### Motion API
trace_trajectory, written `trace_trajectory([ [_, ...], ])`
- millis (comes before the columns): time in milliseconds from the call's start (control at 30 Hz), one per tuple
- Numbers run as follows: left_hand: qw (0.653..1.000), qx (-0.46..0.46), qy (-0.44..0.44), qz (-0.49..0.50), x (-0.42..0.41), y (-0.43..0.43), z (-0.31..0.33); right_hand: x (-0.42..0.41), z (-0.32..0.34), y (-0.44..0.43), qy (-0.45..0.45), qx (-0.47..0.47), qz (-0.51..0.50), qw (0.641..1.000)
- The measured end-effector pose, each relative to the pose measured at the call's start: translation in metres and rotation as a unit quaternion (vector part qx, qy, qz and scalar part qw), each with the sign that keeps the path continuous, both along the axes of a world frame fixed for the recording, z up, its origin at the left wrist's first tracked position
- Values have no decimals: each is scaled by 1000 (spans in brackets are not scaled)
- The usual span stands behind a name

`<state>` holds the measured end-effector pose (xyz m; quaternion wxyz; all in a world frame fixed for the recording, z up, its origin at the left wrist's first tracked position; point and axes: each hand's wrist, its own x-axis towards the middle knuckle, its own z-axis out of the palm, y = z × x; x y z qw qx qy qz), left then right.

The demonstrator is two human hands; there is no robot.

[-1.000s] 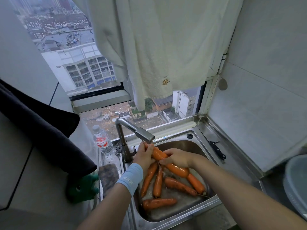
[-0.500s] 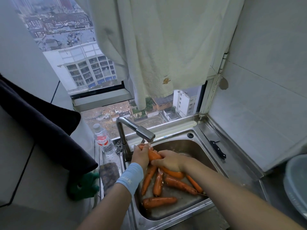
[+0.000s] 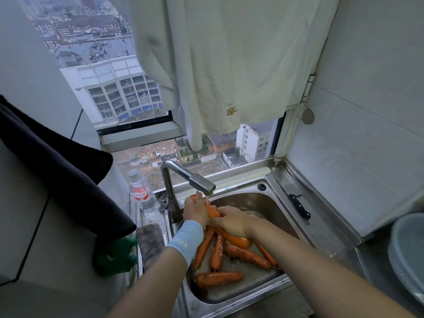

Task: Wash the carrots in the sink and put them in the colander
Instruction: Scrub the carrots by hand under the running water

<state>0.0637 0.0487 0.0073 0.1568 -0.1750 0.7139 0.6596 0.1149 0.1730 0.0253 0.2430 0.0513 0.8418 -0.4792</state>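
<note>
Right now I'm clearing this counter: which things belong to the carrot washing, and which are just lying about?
In use: left hand, right hand, held carrot, loose carrots, sink, tap, colander.
Lying about: water bottle, knife, sponge, green toy, hanging towel.

Glossy metal sink [image 3: 270,204], cloth towel [image 3: 229,65]

- Gripping one carrot [image 3: 241,241] with left hand [image 3: 195,208] and right hand [image 3: 230,220], just under the faucet [image 3: 199,181] spout.
- Lower, on the sink [image 3: 263,203] floor, loose carrots [image 3: 218,279].
- Right of the basin, on the rim, a black knife [image 3: 299,206].
</note>
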Motion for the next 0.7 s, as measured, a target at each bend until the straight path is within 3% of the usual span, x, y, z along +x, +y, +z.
trace_trajectory([
  [67, 1000, 8, -1, -9, 2, -2, 3, 0, 1, 2, -11, -10, -12, 1000],
  [167, 979, 183, -52, -68, 9, -10, 1, 0, 1, 14, -38, -28, -33, 998],
  [200, 974, 199, -59, -89, 10, -12, -2, 1, -1, 18, -50, -32, -33, 998],
  [300, 980, 158, -66, -99, 12, -10, -7, 4, -1, 19, -53, -14, -22, 998],
  [533, 1000, 8, -9, -14, 3, 4, 2, 4, 0, 9, -16, 14, -2, 1000],
  [700, 979, 173, -61, -88, 9, -7, 6, 5, 0, 17, -35, -23, -34, 999],
])
